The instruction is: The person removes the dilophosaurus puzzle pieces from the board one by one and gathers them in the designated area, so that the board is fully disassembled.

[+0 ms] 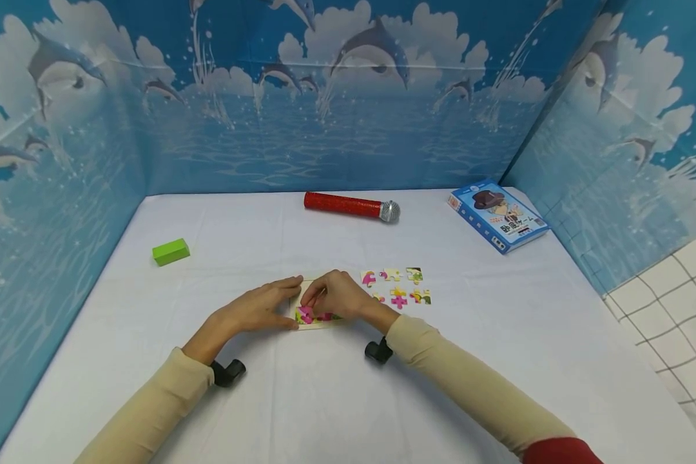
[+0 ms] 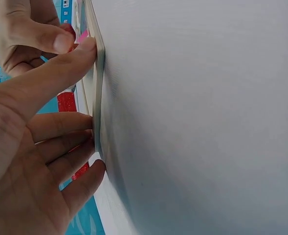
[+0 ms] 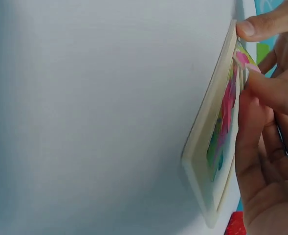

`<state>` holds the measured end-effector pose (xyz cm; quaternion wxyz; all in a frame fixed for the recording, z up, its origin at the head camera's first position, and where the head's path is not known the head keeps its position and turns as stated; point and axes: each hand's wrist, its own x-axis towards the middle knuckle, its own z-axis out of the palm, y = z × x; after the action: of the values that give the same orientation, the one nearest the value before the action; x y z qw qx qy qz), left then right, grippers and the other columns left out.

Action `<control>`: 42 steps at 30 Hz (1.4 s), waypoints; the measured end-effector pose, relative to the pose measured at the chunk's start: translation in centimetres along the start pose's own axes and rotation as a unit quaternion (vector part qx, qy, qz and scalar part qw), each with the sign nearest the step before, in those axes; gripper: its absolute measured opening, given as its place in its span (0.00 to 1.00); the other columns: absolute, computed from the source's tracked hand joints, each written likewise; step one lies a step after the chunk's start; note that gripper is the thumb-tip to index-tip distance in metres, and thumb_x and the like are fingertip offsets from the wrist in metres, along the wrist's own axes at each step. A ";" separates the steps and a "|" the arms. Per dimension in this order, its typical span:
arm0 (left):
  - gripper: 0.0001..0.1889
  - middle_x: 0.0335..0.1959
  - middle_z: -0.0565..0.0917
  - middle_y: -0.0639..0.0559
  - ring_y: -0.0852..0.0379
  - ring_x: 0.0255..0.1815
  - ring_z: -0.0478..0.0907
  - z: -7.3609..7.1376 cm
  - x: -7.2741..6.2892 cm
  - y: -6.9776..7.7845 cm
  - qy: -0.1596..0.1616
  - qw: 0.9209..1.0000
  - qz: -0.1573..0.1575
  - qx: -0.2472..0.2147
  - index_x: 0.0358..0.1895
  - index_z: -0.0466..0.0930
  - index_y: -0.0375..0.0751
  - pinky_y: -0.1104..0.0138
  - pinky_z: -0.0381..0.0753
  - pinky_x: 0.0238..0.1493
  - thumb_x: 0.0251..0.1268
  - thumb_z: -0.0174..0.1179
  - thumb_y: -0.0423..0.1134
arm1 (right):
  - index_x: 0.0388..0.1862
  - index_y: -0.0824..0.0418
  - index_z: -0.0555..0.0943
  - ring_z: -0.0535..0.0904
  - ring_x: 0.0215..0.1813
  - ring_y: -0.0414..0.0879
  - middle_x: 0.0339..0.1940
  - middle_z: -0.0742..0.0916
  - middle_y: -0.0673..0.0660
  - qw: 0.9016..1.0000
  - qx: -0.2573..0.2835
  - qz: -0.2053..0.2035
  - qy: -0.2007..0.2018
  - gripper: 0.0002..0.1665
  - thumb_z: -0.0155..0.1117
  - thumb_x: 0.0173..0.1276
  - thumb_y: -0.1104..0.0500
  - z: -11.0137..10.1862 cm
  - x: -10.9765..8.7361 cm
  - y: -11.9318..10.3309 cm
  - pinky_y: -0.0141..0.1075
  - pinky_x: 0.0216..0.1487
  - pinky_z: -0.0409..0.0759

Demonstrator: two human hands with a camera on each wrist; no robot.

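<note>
A shallow wooden puzzle tray [image 1: 319, 326] lies on the table between the hands, with colourful pieces along its near side. My left hand [image 1: 255, 308] rests against the tray's left side, its thumb at the near corner and its extended fingertips along the edge. Over the tray, my right hand [image 1: 339, 295] pinches a pink and green puzzle piece [image 3: 245, 58] between thumb and fingers, tilted above the left end of the filled strip. Part of the tray is hidden under the right hand. Several loose puzzle pieces [image 1: 399, 300] lie in two rows just right of it.
Farther back lies a red glittery microphone [image 1: 345, 204] with a silver head. A green block [image 1: 171, 252] sits at the left, and a blue game box [image 1: 499, 214] at the back right. Dolphin-print curtains [image 1: 325, 142] enclose the white-covered table [image 1: 475, 309].
</note>
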<state>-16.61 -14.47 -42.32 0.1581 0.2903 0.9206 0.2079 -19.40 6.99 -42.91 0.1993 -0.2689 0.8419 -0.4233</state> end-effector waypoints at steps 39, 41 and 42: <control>0.42 0.77 0.59 0.46 0.45 0.76 0.55 0.3 0.2 0.3 0.001 0.999 -0.034 0.002 0.71 0.66 0.33 0.49 0.60 0.72 0.56 0.73 0.48 | 0.29 0.60 0.88 0.75 0.28 0.43 0.30 0.87 0.50 0.992 -0.042 0.085 0.080 0.04 0.71 0.57 0.69 -5.3 -8.7 4.2 0.35 0.29 0.75; 0.42 0.77 0.59 0.45 0.44 0.76 0.56 0.2 0.2 0.3 0.002 0.999 -0.033 0.003 0.71 0.66 0.33 0.48 0.60 0.71 0.56 0.73 0.48 | 0.30 0.61 0.88 0.77 0.29 0.43 0.29 0.87 0.50 0.992 -0.051 0.073 0.090 0.04 0.71 0.58 0.69 -5.2 -8.5 3.8 0.34 0.30 0.77; 0.42 0.77 0.59 0.45 0.44 0.76 0.56 0.2 0.2 0.4 0.002 1.000 -0.030 0.005 0.71 0.66 0.33 0.48 0.61 0.71 0.56 0.73 0.48 | 0.31 0.61 0.88 0.77 0.30 0.43 0.29 0.87 0.50 0.992 -0.057 0.065 0.096 0.04 0.71 0.59 0.68 -5.1 -8.3 3.7 0.34 0.31 0.78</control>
<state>-16.50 -14.00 -42.38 0.1609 0.2624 0.9303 0.1994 -16.89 17.07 -42.13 0.1290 -0.1829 0.8956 -0.3845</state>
